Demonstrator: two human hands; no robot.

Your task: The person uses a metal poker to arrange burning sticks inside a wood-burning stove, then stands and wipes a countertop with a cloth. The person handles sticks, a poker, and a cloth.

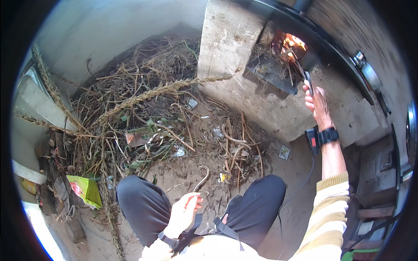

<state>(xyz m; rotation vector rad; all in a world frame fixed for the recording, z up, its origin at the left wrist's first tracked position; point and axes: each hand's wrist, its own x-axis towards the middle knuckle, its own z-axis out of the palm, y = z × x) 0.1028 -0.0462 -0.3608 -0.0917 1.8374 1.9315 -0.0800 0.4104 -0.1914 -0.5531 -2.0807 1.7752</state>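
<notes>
My right hand is closed around the handle of metal fire tongs, which reach towards the mouth of a masonry stove. Orange flames burn in the opening, close to the tool's far end; whether its tips hold anything cannot be told. Below the opening, a dark metal plate carries dry plant bits and ash. My left hand is above my lap with its fingers loosely curled, near a curved stick on the ground; no object shows in it.
A large heap of dry stalks and twigs covers the floor at the left and centre. A green-yellow packet lies at its left edge. Cut wood is stacked at the far left. A cable hangs from the device on my right wrist.
</notes>
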